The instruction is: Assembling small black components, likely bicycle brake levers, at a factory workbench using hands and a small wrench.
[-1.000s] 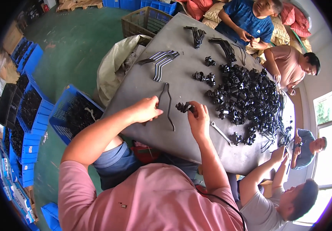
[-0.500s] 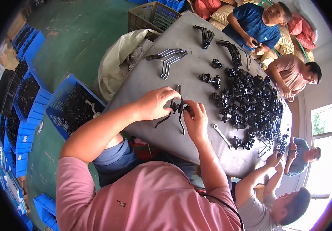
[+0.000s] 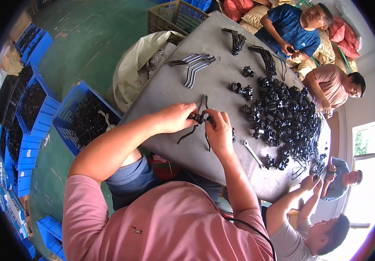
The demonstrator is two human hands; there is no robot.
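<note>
My left hand (image 3: 180, 117) is closed, its thumb and fingertips pinching a black clamp fitting on bent metal rods (image 3: 187, 135). My right hand (image 3: 219, 134) grips the same rod assembly from the other side, fingers curled at the clamp. The rods cross near the clamp, their upper ends pointing away from me and their lower legs hanging toward me. My fingers hide much of the joint. Just beyond my right hand a small dark round part (image 3: 233, 135) shows. A silver wrench (image 3: 253, 154) lies on the grey table (image 3: 161, 102) to the right.
A heap of black clamps (image 3: 283, 115) covers the table's right side. Bent rods (image 3: 192, 69) lie in bunches farther off. A white sack (image 3: 129, 65) and a blue crate (image 3: 68, 130) stand at the left. Co-workers sit along the far and right edges.
The rods' upper ends have spread apart a little. My right hand has turned slightly around the clamp, and the small round part beside it has come into view. The whole view has shifted slightly.
</note>
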